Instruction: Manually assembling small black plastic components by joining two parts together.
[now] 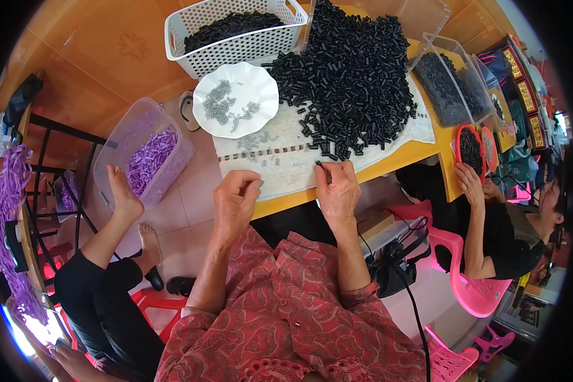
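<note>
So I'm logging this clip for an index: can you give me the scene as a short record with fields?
left hand: closed, at the table edge, contents hidden
right hand: pinching a black tube
pile: black tubes on the white cloth
plate: white, holds small grey parts
basket: white, black tubes inside
tub: clear, purple pieces, on the floor

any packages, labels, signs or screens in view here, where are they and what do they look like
cardboard box: small, tan, oblong, under the table edge by the right hand.
framed signs: far right past the clear bins, narrow dark panels with gold markings and red borders.
no screens in view.
</note>
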Demonstrator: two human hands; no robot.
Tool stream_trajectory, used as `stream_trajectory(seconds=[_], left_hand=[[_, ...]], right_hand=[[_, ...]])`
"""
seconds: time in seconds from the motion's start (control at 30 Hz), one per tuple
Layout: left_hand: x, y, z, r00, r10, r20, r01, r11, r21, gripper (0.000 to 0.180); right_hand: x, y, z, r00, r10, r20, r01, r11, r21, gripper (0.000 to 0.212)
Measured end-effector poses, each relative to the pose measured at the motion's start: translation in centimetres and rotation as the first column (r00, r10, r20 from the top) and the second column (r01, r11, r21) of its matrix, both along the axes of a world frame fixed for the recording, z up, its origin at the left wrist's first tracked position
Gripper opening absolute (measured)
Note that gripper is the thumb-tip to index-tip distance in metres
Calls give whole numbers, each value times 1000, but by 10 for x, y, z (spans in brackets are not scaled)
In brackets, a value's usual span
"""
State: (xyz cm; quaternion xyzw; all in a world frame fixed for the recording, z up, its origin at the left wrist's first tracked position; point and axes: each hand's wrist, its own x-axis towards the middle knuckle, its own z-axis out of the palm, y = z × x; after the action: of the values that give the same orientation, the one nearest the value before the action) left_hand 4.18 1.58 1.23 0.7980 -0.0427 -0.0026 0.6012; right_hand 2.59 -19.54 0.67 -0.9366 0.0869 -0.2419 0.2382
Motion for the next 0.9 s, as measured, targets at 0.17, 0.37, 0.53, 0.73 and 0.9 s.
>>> stream_trajectory(seconds=[0.17, 0.37, 0.53, 0.73, 0.9], left_hand=[[-6, -9, -5, 970, -46, -239, -33, 948, -318, 13], [-6, -12, -2, 948, -116, -297, -22, 905, -424, 17], [-8, -7, 1, 929, -199, -313, 20, 870, -492, 23], [-11, -4, 7, 866, -380, -324, 169, 834, -526, 25], [-8, -5, 11, 814, -460, -356, 233, 819, -524, 27]], right_hand=[[-4, 18, 10, 996, 91, 3, -89, 965, 247, 13], [-5, 35, 8, 966, 259, 9, -253, 935, 250, 17], [-16, 43, 18, 936, 346, 69, -336, 814, 474, 19], [-35, 43, 17, 881, 467, 77, -372, 583, 722, 15], [-36, 35, 14, 883, 463, 76, -356, 555, 751, 12]])
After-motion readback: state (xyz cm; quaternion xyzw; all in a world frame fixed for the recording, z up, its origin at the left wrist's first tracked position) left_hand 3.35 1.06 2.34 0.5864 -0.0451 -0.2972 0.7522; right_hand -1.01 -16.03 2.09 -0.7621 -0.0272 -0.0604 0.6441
